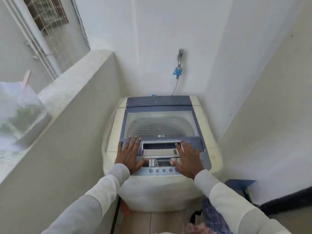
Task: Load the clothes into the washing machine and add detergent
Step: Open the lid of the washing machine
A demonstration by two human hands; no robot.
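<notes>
A cream top-loading washing machine (209, 149) stands in a narrow white corner. Its blue-framed lid (160, 125) with a see-through window lies closed, and the drum shows through it. My left hand (129, 155) rests flat on the lid's front left edge, fingers spread, thumb near the control panel (162, 162). My right hand (187, 157) lies flat on the front right, fingertips by the lid's recessed handle (160, 146). Neither hand holds anything. Clothes (214, 218), one blue checked and one pinkish, lie on the floor at the bottom edge.
A low plastered wall (70, 105) runs along the left with a clear plastic bag (18, 112) on its ledge. A tap with a blue hose fitting (178, 68) sits on the back wall. A dark blue object (239, 184) stands right of the machine.
</notes>
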